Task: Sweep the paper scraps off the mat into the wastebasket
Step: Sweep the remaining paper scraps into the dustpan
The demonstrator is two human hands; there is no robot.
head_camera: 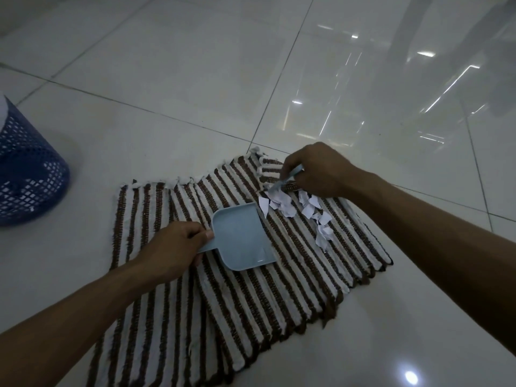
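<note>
Scraps [296, 210] all lie on the striped mat [251, 289] near its far edge; from my seat none are in the dustpan [240, 236], so sweeping and dumping into the blue wastebasket [28, 169], well apart at left, remain. Left hand [173, 247] is clenched on the pan's handle, mouth facing the pile; right hand [315, 171] pinches a small brush [284, 181] just behind it.

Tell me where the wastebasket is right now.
In the head view, the blue mesh wastebasket stands on the tiled floor at the far left edge, left of the striped mat and beyond the left hand holding the dustpan.
</note>
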